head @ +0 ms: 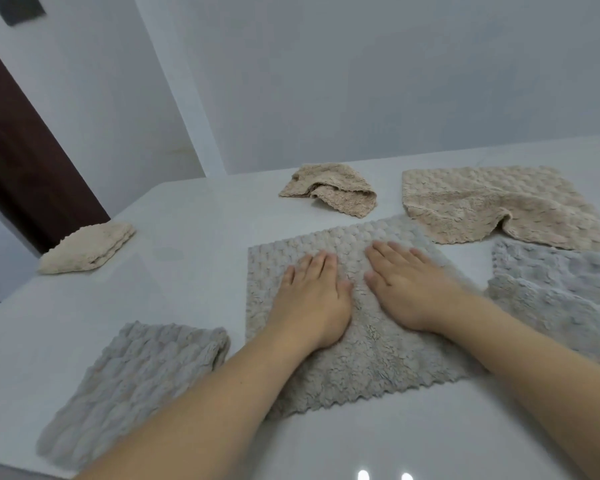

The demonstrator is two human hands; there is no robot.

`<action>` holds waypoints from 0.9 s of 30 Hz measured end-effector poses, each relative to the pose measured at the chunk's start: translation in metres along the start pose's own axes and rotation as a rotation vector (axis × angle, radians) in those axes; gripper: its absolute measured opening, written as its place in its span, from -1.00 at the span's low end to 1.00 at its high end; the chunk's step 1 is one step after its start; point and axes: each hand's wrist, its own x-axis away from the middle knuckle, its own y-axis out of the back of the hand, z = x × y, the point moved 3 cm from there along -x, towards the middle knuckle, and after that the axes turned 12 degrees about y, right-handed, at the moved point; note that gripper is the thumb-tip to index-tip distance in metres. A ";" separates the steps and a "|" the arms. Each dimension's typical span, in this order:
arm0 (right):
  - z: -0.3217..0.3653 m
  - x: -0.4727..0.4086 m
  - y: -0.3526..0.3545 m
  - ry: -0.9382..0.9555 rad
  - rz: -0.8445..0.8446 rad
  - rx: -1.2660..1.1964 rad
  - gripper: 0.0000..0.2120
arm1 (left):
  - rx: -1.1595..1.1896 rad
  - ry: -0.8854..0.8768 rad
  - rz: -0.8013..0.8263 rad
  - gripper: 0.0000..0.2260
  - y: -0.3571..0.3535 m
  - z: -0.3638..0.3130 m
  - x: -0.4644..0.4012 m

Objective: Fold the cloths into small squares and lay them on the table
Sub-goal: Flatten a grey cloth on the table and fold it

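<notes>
Smoothing grey cloth at frame centre on white table; left hand and right hand flat, fingers straight, gripping nothing. Probably pre-fold flattening. Next: pinch near scalloped edge, fold towards far edge.

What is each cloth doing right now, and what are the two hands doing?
Middle grey cloth: spread flat under both hands.
Left hand: flat, pressing it.
Right hand: flat, pressing it.
Near-left grey cloth: folded.
Far-left beige cloth: folded small.
Middle beige cloth: crumpled.
Right beige cloth: spread, unfolded.
Right grey cloth: rumpled, unfolded.
</notes>
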 end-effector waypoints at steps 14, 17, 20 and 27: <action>0.004 0.030 0.016 -0.067 0.018 0.064 -0.41 | -0.013 -0.017 0.007 -0.42 0.016 0.018 0.049; 0.021 0.058 -0.003 0.064 0.043 0.004 -0.41 | -0.030 -0.116 0.036 -0.40 0.003 0.021 0.072; 0.002 0.068 -0.002 -0.021 0.037 0.034 -0.43 | -0.053 -0.050 0.042 -0.42 0.005 0.042 0.072; 0.014 0.080 0.023 -0.006 0.219 -0.089 -0.28 | -0.104 -0.368 -0.106 -0.59 0.045 0.036 0.113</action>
